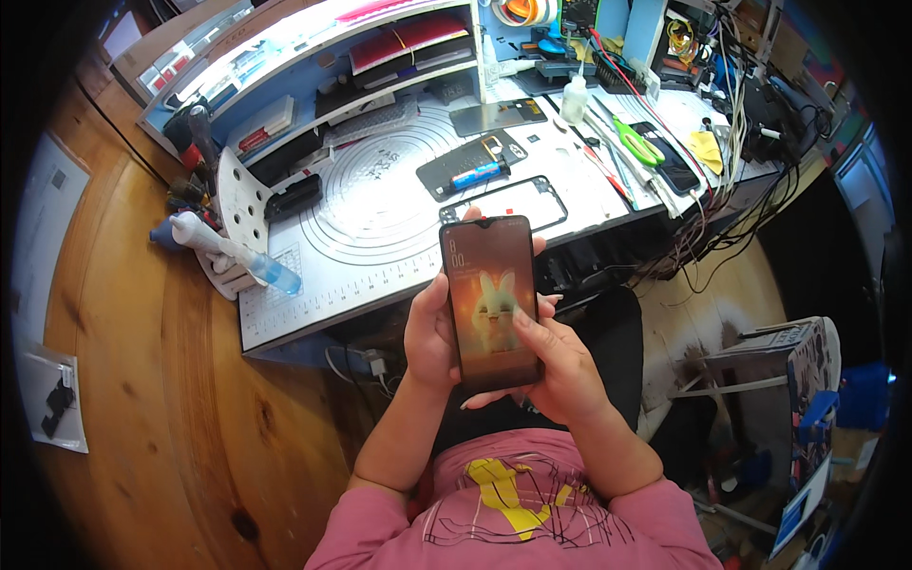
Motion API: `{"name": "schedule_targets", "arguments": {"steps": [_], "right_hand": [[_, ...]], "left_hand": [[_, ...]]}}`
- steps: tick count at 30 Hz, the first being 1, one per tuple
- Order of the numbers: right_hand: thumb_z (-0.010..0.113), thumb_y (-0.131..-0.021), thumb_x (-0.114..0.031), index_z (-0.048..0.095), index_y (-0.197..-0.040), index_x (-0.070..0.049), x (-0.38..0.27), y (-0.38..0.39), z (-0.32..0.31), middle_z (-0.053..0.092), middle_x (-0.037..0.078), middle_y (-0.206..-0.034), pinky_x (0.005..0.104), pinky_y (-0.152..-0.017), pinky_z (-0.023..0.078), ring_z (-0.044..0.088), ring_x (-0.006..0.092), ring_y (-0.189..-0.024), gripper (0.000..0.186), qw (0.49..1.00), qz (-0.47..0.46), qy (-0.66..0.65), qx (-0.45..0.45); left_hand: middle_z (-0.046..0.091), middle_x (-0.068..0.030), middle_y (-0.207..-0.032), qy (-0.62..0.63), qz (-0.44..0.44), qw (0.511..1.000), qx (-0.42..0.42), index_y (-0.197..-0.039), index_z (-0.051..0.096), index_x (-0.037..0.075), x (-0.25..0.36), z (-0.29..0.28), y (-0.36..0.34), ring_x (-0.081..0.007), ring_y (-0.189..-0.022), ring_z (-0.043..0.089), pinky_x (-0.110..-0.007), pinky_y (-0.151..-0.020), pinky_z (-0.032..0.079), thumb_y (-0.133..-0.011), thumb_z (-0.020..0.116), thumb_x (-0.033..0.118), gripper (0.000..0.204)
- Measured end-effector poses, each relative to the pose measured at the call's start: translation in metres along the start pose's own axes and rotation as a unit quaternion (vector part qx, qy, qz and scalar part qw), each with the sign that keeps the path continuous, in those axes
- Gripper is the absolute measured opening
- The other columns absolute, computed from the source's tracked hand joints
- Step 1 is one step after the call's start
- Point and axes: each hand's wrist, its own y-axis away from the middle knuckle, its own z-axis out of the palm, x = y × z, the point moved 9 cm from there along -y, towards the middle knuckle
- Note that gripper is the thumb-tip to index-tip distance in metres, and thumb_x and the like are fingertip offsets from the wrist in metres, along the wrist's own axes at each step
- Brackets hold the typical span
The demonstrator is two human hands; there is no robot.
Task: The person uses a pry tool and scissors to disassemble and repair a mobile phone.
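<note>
Showing a lit screen (480,285), the phone (458,313) was held up before the desk (313,296).
The left hand (429,331) had its grip closed on one side; the right hand (568,372) gripped the other, thumb (532,332) over the screen.

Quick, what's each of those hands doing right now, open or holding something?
Left hand: closed on the phone, gripping its left side.
Right hand: holding the same phone's right side, thumb over its front.

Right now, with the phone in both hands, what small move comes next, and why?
Perhaps the right hand should slide its thumb up the phone: its screen is lit, that thumb lies over it, and the left hand supports the left edge.
</note>
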Motion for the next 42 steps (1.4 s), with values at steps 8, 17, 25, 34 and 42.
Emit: {"name": "schedule_targets", "arguments": {"steps": [8, 17, 25, 34, 42], "right_hand": [[0.049, -0.104, -0.033, 0.058, -0.12, 0.006, -0.007, 0.036, -0.021, 0.064, 0.016, -0.111, 0.0381, -0.063, 0.062, 0.071, 0.0257, -0.09, 0.043, 0.996, -0.008, 0.093, 0.011], [0.085, -0.078, -0.018, 0.06, -0.123, 0.001, -0.074, 0.086, 0.005, 0.061, 0.016, -0.113, 0.0294, -0.081, 0.054, 0.063, 0.0194, -0.098, 0.055, 0.707, -0.442, 0.549, 0.066], [0.089, -0.072, -0.021, 0.05, -0.135, 0.0, -0.067, 0.09, -0.003, 0.049, 0.019, -0.131, 0.0325, -0.087, 0.053, 0.059, 0.0235, -0.108, 0.077, 0.733, -0.439, 0.518, 0.036], [0.05, -0.104, -0.017, 0.052, -0.117, 0.004, -0.01, 0.06, -0.037, 0.065, 0.015, -0.098, 0.0354, -0.064, 0.06, 0.07, 0.0229, -0.084, 0.025, 0.992, -0.118, 0.013, 0.05], [0.059, -0.09, -0.013, 0.063, -0.087, 0.004, -0.104, 0.063, -0.066, 0.064, 0.009, -0.067, 0.0255, -0.034, 0.047, 0.058, 0.013, -0.042, 0.018, 0.975, -0.039, 0.212, 0.057]], "left_hand": [[0.03, -0.0295, -0.153, 0.028, 0.053, 0.996, 0.066, -0.159, 0.008, 0.018, -0.01, 0.023, 0.014, -0.0423, -0.117, 0.058, -0.055, -0.104, 0.045, -0.102, 0.036, 0.042, 0.068], [0.038, -0.026, -0.151, 0.0, 0.045, 0.996, 0.076, -0.154, 0.023, 0.008, -0.015, 0.029, 0.014, -0.0354, -0.102, 0.063, -0.051, -0.09, 0.053, -0.104, 0.028, 0.044, 0.062], [0.041, -0.0229, -0.15, 0.029, 0.009, 0.994, 0.105, -0.148, 0.033, -0.003, -0.026, 0.041, 0.017, -0.0327, -0.104, 0.062, -0.047, -0.084, 0.055, -0.101, 0.027, 0.046, 0.068], [0.029, -0.0229, -0.156, -0.173, 0.166, 0.959, 0.15, -0.152, 0.027, 0.0, -0.012, 0.035, 0.02, -0.0392, -0.134, 0.044, -0.05, -0.109, 0.04, -0.098, 0.036, 0.057, 0.08], [0.042, -0.036, -0.143, 0.048, -0.181, 0.98, 0.062, -0.153, 0.014, -0.009, -0.035, 0.014, 0.056, -0.0445, -0.128, 0.052, -0.053, -0.104, 0.047, -0.096, 0.052, 0.043, 0.085]]}}
